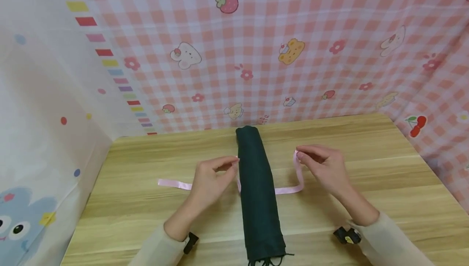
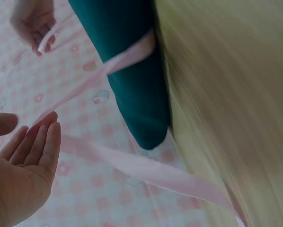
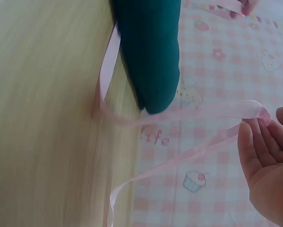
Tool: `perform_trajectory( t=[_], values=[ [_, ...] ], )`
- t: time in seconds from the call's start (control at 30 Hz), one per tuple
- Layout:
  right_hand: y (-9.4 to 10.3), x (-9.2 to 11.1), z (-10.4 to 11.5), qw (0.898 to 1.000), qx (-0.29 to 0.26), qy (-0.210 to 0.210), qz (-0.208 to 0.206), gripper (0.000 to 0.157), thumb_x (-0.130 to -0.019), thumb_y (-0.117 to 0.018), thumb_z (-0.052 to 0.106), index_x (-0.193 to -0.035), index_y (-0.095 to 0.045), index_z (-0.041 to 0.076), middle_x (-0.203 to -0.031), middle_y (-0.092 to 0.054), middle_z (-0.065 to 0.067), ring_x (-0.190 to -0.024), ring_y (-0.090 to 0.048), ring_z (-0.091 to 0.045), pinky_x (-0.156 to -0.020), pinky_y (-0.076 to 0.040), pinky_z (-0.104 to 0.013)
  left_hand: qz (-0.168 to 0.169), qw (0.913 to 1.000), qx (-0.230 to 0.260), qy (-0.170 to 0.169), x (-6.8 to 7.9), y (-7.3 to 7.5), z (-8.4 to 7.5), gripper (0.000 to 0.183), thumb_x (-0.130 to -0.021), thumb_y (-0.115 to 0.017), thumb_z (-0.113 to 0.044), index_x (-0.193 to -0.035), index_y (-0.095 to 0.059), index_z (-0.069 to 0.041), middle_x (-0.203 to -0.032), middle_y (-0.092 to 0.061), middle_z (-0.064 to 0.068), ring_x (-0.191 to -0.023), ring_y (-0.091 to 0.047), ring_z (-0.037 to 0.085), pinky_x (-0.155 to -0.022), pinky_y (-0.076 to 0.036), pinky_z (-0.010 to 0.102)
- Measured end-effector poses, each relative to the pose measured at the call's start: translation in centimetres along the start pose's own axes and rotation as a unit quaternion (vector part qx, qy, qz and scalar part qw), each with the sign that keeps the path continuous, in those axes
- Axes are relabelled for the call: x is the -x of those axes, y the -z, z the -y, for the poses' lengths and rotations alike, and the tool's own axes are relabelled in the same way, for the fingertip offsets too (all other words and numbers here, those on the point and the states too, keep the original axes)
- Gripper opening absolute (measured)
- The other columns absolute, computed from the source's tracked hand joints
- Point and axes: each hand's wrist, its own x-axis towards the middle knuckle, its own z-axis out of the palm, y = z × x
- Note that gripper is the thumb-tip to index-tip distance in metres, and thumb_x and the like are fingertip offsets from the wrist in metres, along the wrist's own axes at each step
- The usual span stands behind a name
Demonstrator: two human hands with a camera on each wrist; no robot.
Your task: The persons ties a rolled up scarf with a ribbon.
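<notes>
I see the left hand (image 1: pixel 209 180) and right hand (image 1: pixel 324 167) each pinching the pink ribbon (image 1: pixel 289 189) on either side of the rolled dark-green cloth (image 1: pixel 258 188).

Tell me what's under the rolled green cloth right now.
The pink ribbon passes under the rolled green cloth, emerging on both sides on the wooden table. The left hand and right hand each pinch a side. The stretch beneath the roll is covered.

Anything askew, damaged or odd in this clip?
Nothing stands out. The rolled dark green cloth lies straight on the wooden table, the pink satin ribbon passing under it, pinched by left hand and right hand.
</notes>
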Motion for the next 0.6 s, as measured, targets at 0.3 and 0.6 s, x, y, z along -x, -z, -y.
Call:
perform_trajectory(
  t=[0.3,0.6],
  values=[
    [-2.1,-0.6,0.9,0.997,-0.056,-0.057,-0.005,0.016,-0.094,-0.078,0.004,-0.109,-0.080,-0.001,-0.100,-0.078,-0.014,-0.080,-0.070,-0.009,-0.070,-0.058,-0.019,-0.027,0.9978,0.052,0.031,-0.5,-1.6,-0.3,0.013,-0.093,-0.078,-0.001,-0.104,-0.083,-0.004,-0.097,-0.080,0.002,-0.083,-0.071,0.015,-0.076,-0.061,0.029],
    [-4.2,-1.3,1.3,0.993,-0.102,-0.057,0.028,0.017,-0.095,-0.077,0.004,-0.111,-0.080,0.000,-0.102,-0.078,-0.014,-0.081,-0.069,-0.013,-0.069,-0.058,-0.021,-0.008,0.9928,0.095,0.073,-0.8,-3.4,-0.9,0.012,-0.094,-0.077,-0.004,-0.105,-0.082,-0.002,-0.090,-0.077,0.011,-0.067,-0.067,0.021,-0.062,-0.057,0.022]
  ],
)
